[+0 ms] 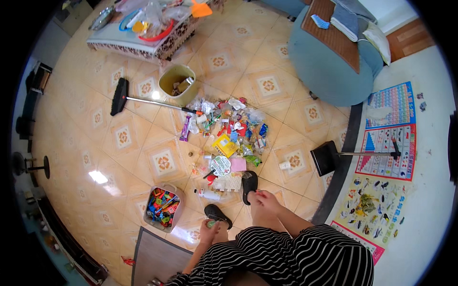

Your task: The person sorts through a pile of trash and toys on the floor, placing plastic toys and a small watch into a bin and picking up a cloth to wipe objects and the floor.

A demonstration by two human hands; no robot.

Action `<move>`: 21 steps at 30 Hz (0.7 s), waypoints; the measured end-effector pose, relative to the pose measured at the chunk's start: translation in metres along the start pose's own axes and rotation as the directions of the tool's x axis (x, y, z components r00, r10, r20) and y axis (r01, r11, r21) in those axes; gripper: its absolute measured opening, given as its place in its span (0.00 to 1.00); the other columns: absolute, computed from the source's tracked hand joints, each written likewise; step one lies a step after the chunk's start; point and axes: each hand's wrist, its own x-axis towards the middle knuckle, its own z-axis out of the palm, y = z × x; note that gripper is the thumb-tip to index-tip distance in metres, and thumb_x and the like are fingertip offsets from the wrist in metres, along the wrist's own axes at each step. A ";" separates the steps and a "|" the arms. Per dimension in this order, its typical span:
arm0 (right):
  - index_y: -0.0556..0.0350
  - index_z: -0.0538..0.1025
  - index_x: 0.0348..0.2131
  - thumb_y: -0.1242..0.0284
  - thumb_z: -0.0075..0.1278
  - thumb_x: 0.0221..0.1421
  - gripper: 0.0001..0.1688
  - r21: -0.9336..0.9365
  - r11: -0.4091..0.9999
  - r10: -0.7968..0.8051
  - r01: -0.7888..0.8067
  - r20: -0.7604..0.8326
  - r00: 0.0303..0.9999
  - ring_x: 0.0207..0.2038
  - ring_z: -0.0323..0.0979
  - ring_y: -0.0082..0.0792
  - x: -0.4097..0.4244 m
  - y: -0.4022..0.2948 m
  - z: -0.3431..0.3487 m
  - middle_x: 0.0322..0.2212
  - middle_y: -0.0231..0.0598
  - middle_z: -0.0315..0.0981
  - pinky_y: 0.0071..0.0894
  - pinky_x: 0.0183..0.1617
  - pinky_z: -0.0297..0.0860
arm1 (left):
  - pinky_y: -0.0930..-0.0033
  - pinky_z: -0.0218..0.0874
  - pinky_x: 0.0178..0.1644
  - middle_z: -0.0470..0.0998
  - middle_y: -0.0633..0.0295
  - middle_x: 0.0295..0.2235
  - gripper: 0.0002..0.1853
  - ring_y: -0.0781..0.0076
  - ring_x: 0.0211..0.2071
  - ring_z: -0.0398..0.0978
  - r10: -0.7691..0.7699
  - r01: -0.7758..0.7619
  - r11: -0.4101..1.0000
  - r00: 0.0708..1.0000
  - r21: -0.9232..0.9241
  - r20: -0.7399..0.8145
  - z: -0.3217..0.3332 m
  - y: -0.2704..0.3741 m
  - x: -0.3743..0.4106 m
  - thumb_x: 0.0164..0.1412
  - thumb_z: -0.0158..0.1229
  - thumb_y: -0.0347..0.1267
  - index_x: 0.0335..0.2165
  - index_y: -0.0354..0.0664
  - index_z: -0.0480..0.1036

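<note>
My left hand (208, 231) is closed around a small pale green object by my left knee. Near my other knee, my right hand (265, 200) has its fingers on a small red item. Before my feet lies a heap of litter: a yellow packet (225, 145), a pink paper square (238, 164), a round white-and-green fan-shaped card (220, 166), crumpled wrappers and a purple wrapper (185, 128). A white bottle (207, 194) lies on its side close to my black clogs. To the left stands a bin of colourful toy pieces (164, 207).
An olive waste bin (195, 93) holds some litter. A broom (121, 97) lies with its handle reaching the heap. A long-handled dustpan (323, 158) stands by the right wall. A paper cup (284, 165) lies on the tiles. A cloth-covered table and a blue sofa stand beyond.
</note>
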 end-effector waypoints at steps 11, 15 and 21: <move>0.59 0.74 0.23 0.60 0.51 0.49 0.18 -0.974 0.147 -0.143 -0.174 -0.195 0.970 0.27 0.72 0.52 -0.366 0.145 -0.217 0.19 0.52 0.71 0.49 0.32 0.70 | 0.71 0.68 0.20 0.77 0.56 0.27 0.22 0.64 0.22 0.79 0.308 -0.341 0.866 0.940 0.365 0.147 -0.017 0.183 -0.118 0.59 0.58 0.40 0.43 0.34 0.65; 0.59 0.74 0.28 0.54 0.47 0.53 0.24 -0.534 0.613 0.146 -0.582 -0.647 0.748 0.25 0.73 0.48 -0.417 0.181 -0.233 0.20 0.50 0.72 0.47 0.32 0.71 | 0.71 0.67 0.20 0.76 0.56 0.31 0.24 0.64 0.22 0.78 0.155 -0.163 0.984 0.982 0.073 0.112 0.032 0.238 -0.125 0.63 0.51 0.47 0.45 0.36 0.65; 0.59 0.73 0.30 0.56 0.47 0.56 0.22 -0.417 0.729 0.133 -0.543 -0.691 0.710 0.24 0.74 0.44 -0.414 0.127 -0.288 0.19 0.49 0.72 0.44 0.29 0.70 | 0.72 0.67 0.27 0.74 0.58 0.34 0.28 0.64 0.30 0.76 0.050 -0.006 0.957 0.988 -0.291 0.145 0.127 0.277 -0.123 0.60 0.50 0.55 0.41 0.40 0.66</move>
